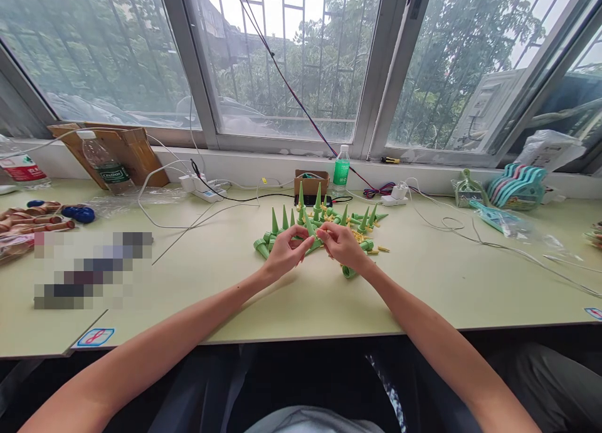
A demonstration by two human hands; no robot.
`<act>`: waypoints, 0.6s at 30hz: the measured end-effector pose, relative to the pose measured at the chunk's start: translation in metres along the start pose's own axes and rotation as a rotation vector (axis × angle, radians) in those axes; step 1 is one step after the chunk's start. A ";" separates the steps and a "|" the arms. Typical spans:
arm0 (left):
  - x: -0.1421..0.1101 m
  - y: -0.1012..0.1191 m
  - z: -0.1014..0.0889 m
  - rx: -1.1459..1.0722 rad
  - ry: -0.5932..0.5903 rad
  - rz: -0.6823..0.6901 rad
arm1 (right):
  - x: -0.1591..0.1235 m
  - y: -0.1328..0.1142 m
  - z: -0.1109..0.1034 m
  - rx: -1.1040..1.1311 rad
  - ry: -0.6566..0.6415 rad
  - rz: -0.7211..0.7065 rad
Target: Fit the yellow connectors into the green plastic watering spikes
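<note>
My left hand (288, 251) is closed, thumb and fingers around the lower end of a green plastic cone (308, 224) that points upward. Close beside it, my right hand (342, 243) is pinched, its fingertips near the cone; whatever they hold is too small or hidden to make out. Behind both hands lies a pile of green cones (318, 202), some upright and others on their sides. Small yellow pieces (361, 237) are scattered among them. One green cone lies with its round open end (348, 272) toward me, below my right wrist.
A small cardboard box (310, 181), a dark phone-like device and a green-labelled bottle (341, 172) stand behind the pile. White cables and a power strip (210, 192) run along the back. Wooden items (32, 223) lie left; teal plastic dustpan-like items (517, 187) stand right.
</note>
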State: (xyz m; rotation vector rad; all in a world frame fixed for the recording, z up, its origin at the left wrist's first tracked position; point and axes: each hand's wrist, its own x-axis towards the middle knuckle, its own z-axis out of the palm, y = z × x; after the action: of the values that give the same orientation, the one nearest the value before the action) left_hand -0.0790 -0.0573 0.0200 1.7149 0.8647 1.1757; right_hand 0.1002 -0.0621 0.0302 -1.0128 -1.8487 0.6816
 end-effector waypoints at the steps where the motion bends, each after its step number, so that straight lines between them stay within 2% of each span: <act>1: 0.000 0.000 0.000 0.003 0.001 -0.001 | 0.000 0.000 0.000 -0.001 0.003 -0.001; 10: -0.001 0.004 0.001 0.021 -0.001 -0.019 | 0.000 0.000 0.000 -0.052 0.012 0.000; 18: -0.002 0.004 0.001 0.053 -0.065 -0.040 | 0.000 0.001 0.000 -0.137 0.027 -0.032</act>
State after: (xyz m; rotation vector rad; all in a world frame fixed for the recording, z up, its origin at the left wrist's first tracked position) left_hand -0.0784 -0.0612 0.0229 1.7612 0.8934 1.0729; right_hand 0.1002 -0.0612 0.0291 -1.0726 -1.9041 0.5256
